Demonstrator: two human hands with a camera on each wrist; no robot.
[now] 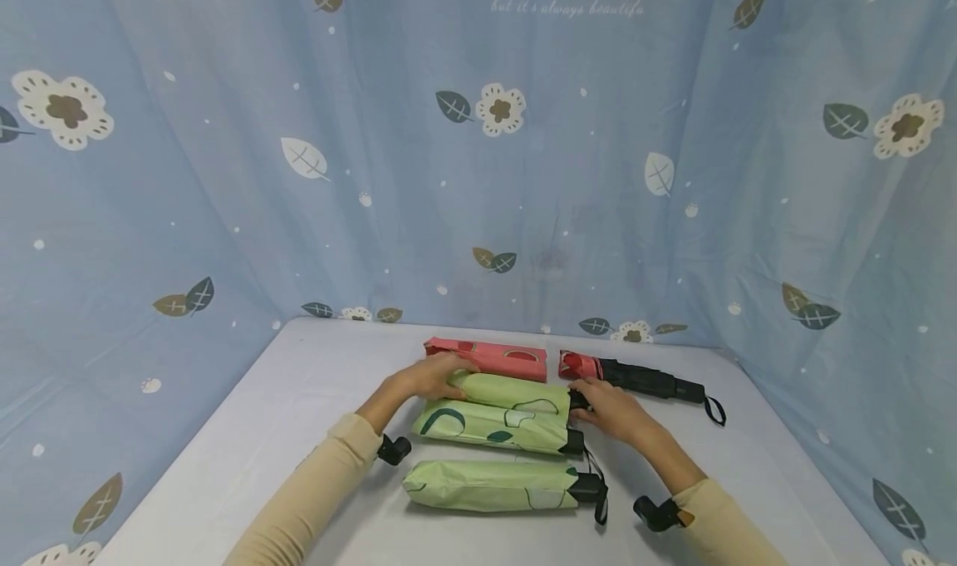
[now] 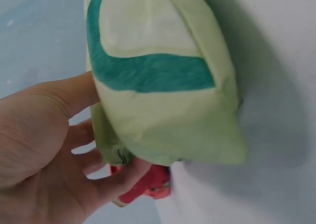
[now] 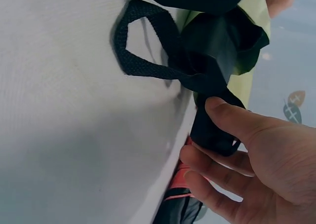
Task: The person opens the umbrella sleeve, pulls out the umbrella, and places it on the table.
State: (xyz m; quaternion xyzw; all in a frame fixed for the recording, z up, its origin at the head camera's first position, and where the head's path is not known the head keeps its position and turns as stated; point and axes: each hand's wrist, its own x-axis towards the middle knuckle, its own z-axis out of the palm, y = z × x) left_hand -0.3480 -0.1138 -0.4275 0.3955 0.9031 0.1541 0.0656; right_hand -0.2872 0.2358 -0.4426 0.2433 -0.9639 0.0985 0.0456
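Three folded green umbrellas lie in rows in the head view: a rear one (image 1: 516, 390), a middle one (image 1: 478, 426) and a front one (image 1: 486, 487). My left hand (image 1: 429, 376) grips the left end of the rear umbrella, its thumb partly hidden behind green fabric (image 2: 163, 120) in the left wrist view. At the other end, my right hand (image 1: 615, 412) pinches that umbrella's black handle (image 3: 212, 130) between thumb and fingers. A black wrist strap (image 3: 148, 71) loops out beside it. The rear umbrella touches the middle one; the front one lies apart.
Behind the green umbrellas lies a red watermelon-print bundle (image 1: 508, 361). To its right is a black umbrella (image 1: 643, 379) with red fabric at one end and a strap. Blue patterned curtain (image 1: 568, 175) borders the white table (image 1: 269, 400) at back and sides.
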